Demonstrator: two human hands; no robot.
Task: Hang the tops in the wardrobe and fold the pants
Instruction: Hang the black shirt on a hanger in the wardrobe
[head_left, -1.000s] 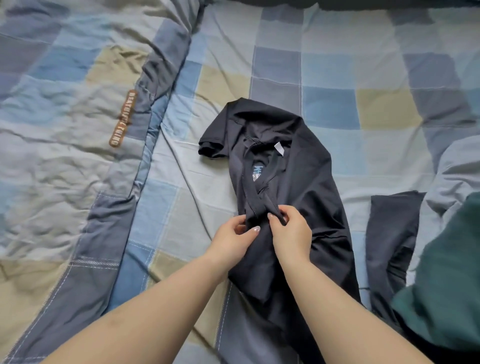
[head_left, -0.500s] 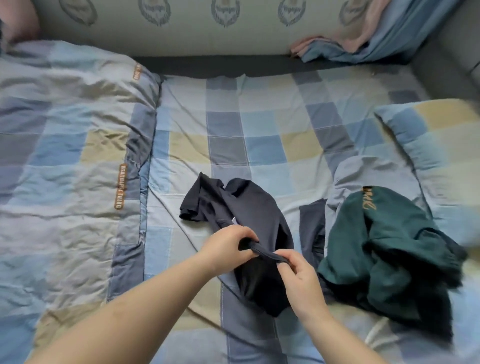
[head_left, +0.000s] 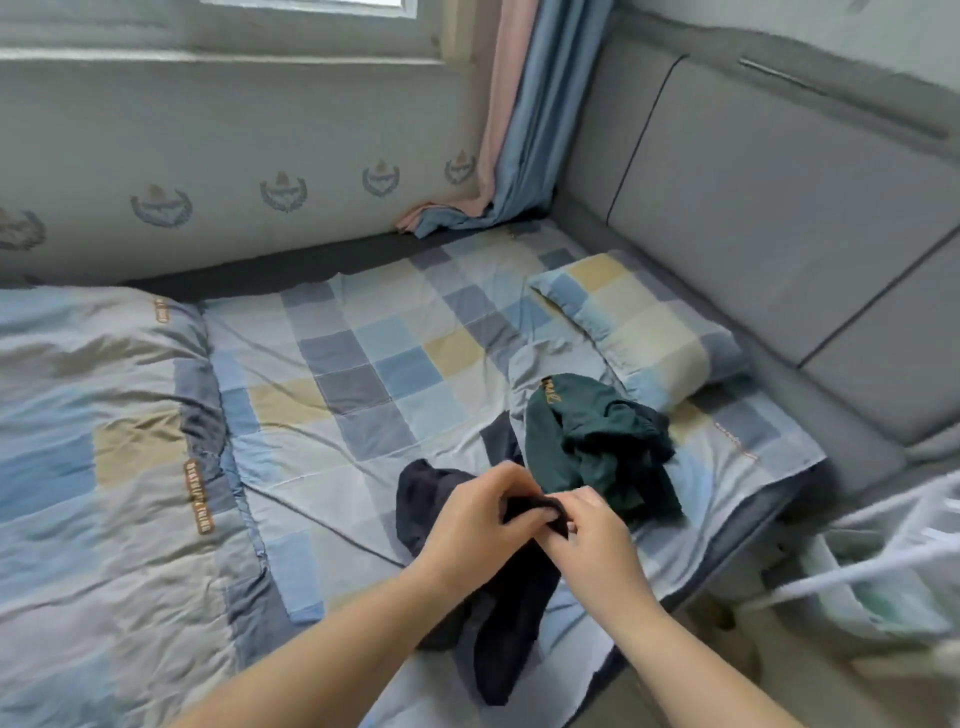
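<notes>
Both hands, the left hand (head_left: 470, 512) and right hand (head_left: 592, 525), pinch one gathered edge of the dark top (head_left: 511, 582), which trails onto the bed (head_left: 363, 364) at 6 o'clock of the green garment (head_left: 582, 447), probably to lift it for hanging.

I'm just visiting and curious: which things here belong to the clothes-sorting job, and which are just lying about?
Part of the job:
- dark navy top, gripped by left hand and right hand
- green garment, waiting on the checked bedsheet

Just lying about:
- pillow
- quilt
- curtain
</notes>
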